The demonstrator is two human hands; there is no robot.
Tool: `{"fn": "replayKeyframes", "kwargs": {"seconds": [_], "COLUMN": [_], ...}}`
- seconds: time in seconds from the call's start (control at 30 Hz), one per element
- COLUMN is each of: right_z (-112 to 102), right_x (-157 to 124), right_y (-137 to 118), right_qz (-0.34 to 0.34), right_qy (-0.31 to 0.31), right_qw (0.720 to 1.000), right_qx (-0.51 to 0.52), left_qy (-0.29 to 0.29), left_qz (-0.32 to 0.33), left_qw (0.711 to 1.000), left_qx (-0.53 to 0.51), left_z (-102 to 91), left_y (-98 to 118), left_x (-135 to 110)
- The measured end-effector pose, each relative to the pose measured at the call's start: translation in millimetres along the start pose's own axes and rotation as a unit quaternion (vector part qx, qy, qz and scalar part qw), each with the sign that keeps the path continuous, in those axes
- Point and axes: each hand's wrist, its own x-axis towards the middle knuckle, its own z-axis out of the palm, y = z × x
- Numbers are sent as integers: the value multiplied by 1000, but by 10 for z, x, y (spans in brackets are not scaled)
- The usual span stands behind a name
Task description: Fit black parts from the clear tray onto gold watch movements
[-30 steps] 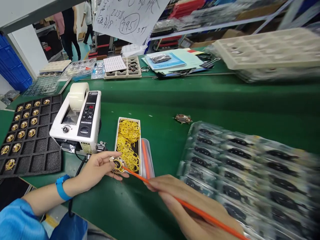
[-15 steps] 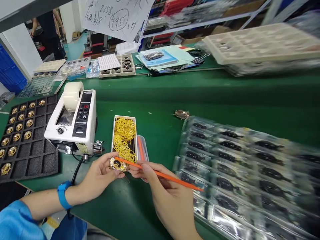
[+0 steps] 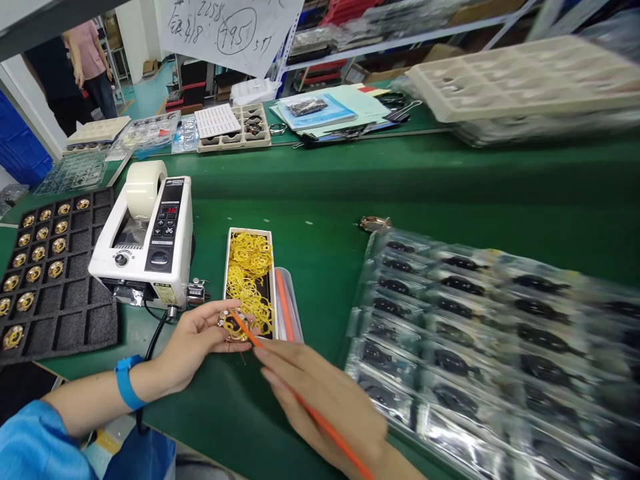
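My left hand pinches a small round gold part just in front of a narrow white box of yellow rings. My right hand grips a thin orange stick, whose tip touches the gold part. A blue band sits on my left wrist. Beside the box lies a clear tube with another orange stick.
A white tape dispenser stands left of the box. A black foam tray with several gold parts lies at far left. Clear blister trays of dark parts fill the right. A loose gold part lies mid-table. Beige trays and people stand behind.
My right hand has swung the orange stick's rear end down and toward me; its tip stays on the gold part. The left hand holds the part in the same place.
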Motion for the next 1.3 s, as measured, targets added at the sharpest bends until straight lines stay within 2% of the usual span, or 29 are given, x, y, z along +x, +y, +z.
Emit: {"fn": "replayKeyframes", "kwargs": {"seconds": [0.13,0.23,0.37,0.5,0.6,0.67,0.77,0.9,1.1,1.3], "right_z": [-91,-113,-116,-110,-50,18,113,162,151,163], "right_x": [11,13,0,18,62,90,113,127,181,215], "right_y": [-11,18,47,-3,-71,-109,-132,-117,-90,-71], "right_qz": [140,189,196,173,139,124,121,155,230,270], "right_qy": [88,97,95,108,52,18,10,25,3,-9], "right_qw": [982,968,967,973,984,991,993,987,973,962], "right_qx": [95,130,130,107,97,54,-2,-16,13,45], "left_qy": [7,10,13,14,15,16,27,29,-20,-39], "left_qz": [15,35,46,55,58,63,82,102,117,162], "left_qw": [999,994,983,976,979,980,978,967,944,920], "left_qx": [44,101,178,208,196,186,188,229,307,354], "left_z": [-3,4,24,30,26,31,56,91,73,44], "left_y": [15,25,40,43,39,36,18,-41,-113,-141], "left_x": [14,1,-26,-28,-15,-15,-43,-101,-140,-153]}}
